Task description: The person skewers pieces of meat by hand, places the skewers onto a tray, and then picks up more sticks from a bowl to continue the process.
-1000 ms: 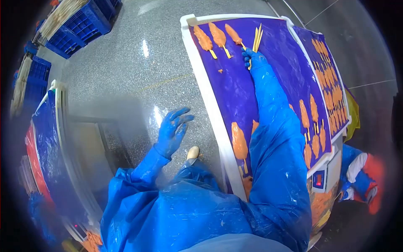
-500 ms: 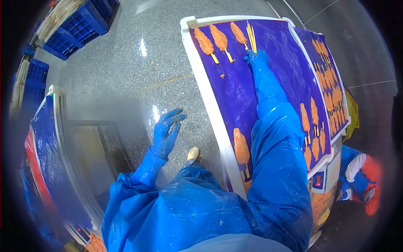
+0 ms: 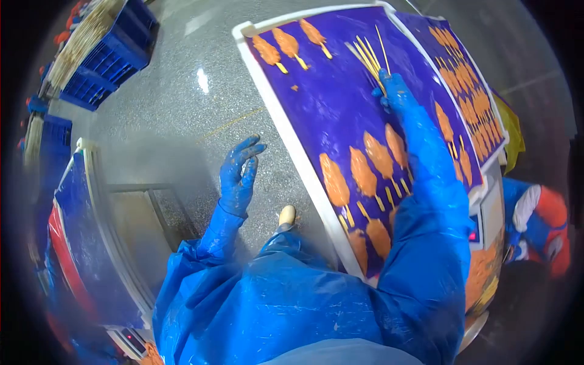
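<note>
My right hand (image 3: 394, 90), in a blue glove, is closed around a fanned bundle of thin wooden sticks (image 3: 367, 55) above a purple sheet (image 3: 325, 112). One stick (image 3: 382, 45) points apart from the others. Meat skewers (image 3: 286, 42) lie in a row at the far left of the sheet, and more meat skewers (image 3: 364, 173) lie nearer me, partly hidden by my right arm. My left hand (image 3: 238, 173), also gloved in blue, hangs over the floor with fingers apart and nothing in it.
The sheet lines a white-rimmed tray (image 3: 277, 109). Beyond it to the right is a second tray (image 3: 506, 137) of meat skewers. A scale (image 3: 476, 230) and a co-worker (image 3: 535, 213) are at right. Blue crates (image 3: 112, 55) stand far left, with a white-framed rack (image 3: 91, 182) nearer.
My right hand has moved right across the sheet, away from the far row of skewers, and the sticks have fanned out. My left hand stays much the same. The view has shifted.
</note>
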{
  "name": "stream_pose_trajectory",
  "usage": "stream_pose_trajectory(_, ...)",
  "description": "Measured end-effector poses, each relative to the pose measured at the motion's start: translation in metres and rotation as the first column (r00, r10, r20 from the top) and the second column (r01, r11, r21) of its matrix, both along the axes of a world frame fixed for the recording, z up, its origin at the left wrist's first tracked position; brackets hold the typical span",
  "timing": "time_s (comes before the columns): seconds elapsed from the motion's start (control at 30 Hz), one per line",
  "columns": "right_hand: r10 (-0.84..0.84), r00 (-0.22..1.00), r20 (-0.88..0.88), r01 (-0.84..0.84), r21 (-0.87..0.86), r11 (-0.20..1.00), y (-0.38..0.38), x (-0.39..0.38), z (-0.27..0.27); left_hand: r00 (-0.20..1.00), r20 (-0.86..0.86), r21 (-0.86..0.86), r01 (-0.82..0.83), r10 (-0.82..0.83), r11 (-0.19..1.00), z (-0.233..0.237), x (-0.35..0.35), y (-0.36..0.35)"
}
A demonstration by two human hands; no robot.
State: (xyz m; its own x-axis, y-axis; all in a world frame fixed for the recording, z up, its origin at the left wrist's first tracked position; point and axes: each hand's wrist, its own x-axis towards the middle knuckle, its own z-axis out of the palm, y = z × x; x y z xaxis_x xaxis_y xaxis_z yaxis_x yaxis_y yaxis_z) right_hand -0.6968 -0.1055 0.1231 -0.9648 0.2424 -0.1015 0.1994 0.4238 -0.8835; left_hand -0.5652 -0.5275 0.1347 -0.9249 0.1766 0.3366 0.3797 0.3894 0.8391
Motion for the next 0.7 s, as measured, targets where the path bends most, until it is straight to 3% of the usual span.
stream_pose_trajectory(0.03, 0.183, 0.949, -0.257, -0.152, 0.137, 0.979, 0.021, 0.032, -0.008, 1.000, 0.001, -0.005, 0.030, -0.030, 1.000, 0.006, 0.009, 0.010)
stream_pose_trajectory(0.07, 0.141, 0.957, -0.254, -0.111, 0.129, 0.985, 0.023, 0.074, 0.008, 0.999, -0.011, -0.007, 0.049, -0.049, 0.999, 0.014, 0.020, 0.022)
stream_pose_trajectory(0.13, 0.020, 0.999, -0.034, -0.027, -0.227, 0.974, 0.005, 0.171, 0.078, 0.985, -0.004, -0.011, 0.171, -0.171, 0.985, 0.030, 0.046, 0.050)
stream_pose_trajectory(0.17, 0.036, 0.997, 0.066, -0.012, -0.333, 0.943, 0.008, 0.217, 0.093, 0.981, -0.025, 0.078, 0.193, -0.191, 0.978, 0.036, 0.063, 0.066)
stream_pose_trajectory(0.2, 0.007, 0.994, -0.114, -0.065, -0.511, 0.857, 0.017, 0.263, 0.069, 0.975, -0.038, 0.173, 0.224, -0.221, 0.959, 0.043, 0.081, 0.084)
stream_pose_trajectory(0.27, -0.128, 0.991, -0.045, 0.075, -0.599, 0.797, 0.018, 0.372, 0.062, 0.926, -0.082, 0.126, 0.377, -0.369, 0.918, 0.062, 0.128, 0.119)
stream_pose_trajectory(0.3, -0.257, 0.956, 0.141, 0.292, -0.522, 0.802, 0.011, 0.420, 0.065, 0.906, -0.155, 0.071, 0.409, -0.395, 0.910, 0.065, 0.155, 0.140)
stream_pose_trajectory(0.4, -0.412, 0.905, 0.110, 0.350, -0.743, 0.571, 0.033, 0.575, 0.008, 0.834, -0.044, 0.102, 0.551, -0.549, 0.828, 0.053, 0.262, 0.225)
stream_pose_trajectory(0.43, -0.471, 0.861, 0.195, 0.416, -0.801, 0.429, 0.036, 0.624, 0.000, 0.757, -0.068, -0.023, 0.651, -0.650, 0.759, 0.039, 0.292, 0.254)
stream_pose_trajectory(0.47, -0.504, 0.818, 0.275, 0.455, -0.846, 0.277, 0.041, 0.668, -0.014, 0.633, 0.020, 0.031, 0.773, -0.774, 0.634, 0.041, 0.325, 0.287)
stream_pose_trajectory(0.5, -0.523, 0.803, 0.286, 0.465, -0.849, 0.250, 0.047, 0.713, -0.039, 0.553, 0.075, -0.023, 0.833, -0.830, 0.553, 0.037, 0.356, 0.319)
stream_pose_trajectory(0.53, -0.548, 0.780, 0.303, 0.483, -0.848, 0.218, 0.051, 0.755, -0.056, 0.392, 0.050, 0.143, 0.907, -0.918, 0.395, 0.009, 0.376, 0.360)
stream_pose_trajectory(0.57, -0.562, 0.769, 0.304, 0.480, -0.856, 0.194, 0.052, 0.788, -0.057, 0.327, 0.093, 0.107, 0.936, -0.940, 0.336, -0.015, 0.399, 0.396)
stream_pose_trajectory(0.6, -0.650, 0.670, 0.358, 0.590, -0.789, 0.173, 0.053, 0.816, -0.056, 0.264, 0.133, 0.074, 0.959, -0.955, 0.275, -0.032, 0.421, 0.433)
stream_pose_trajectory(0.63, -0.726, 0.560, 0.400, 0.690, -0.710, 0.141, 0.060, 0.845, -0.055, 0.201, 0.073, 0.028, 0.979, -0.977, 0.204, -0.037, 0.448, 0.473)
stream_pose_trajectory(0.67, -0.733, 0.551, 0.399, 0.688, -0.715, 0.128, 0.066, 0.870, -0.058, 0.134, 0.013, -0.017, 0.991, -0.991, 0.134, -0.045, 0.472, 0.510)
stream_pose_trajectory(0.7, -0.775, 0.529, 0.346, 0.635, -0.767, 0.090, 0.071, 0.894, -0.065, 0.033, 0.114, 0.142, 0.989, -0.993, 0.049, -0.072, 0.496, 0.553)
